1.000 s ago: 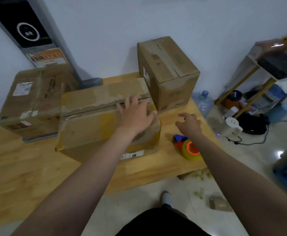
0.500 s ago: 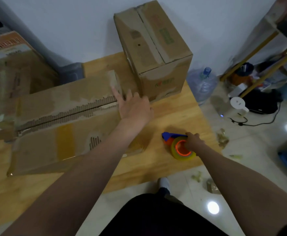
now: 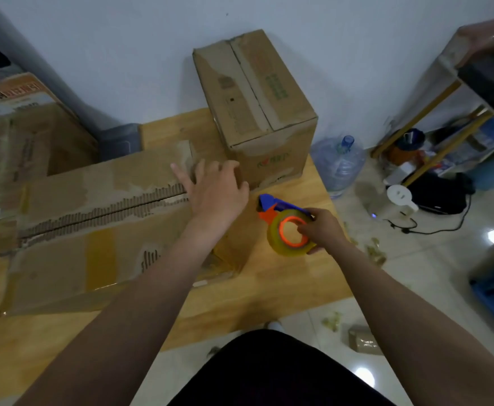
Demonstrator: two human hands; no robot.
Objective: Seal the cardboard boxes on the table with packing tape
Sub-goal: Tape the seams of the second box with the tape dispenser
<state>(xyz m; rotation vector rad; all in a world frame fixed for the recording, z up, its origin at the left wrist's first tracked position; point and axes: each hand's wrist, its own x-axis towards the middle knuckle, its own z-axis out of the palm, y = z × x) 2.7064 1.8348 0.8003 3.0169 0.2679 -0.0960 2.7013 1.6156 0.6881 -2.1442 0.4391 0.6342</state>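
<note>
A long, worn cardboard box (image 3: 93, 230) lies flat at centre, flaps closed, with a ragged middle seam; the left hand (image 3: 219, 191) rests on its 3 o'clock end. Just beyond at 3 o'clock, the right hand (image 3: 323, 230) grips a blue-and-orange tape dispenser (image 3: 275, 244) with a yellowish roll. A taller box (image 3: 254, 112) stands at 12 o'clock, a third box (image 3: 20, 148) at 9.
</note>
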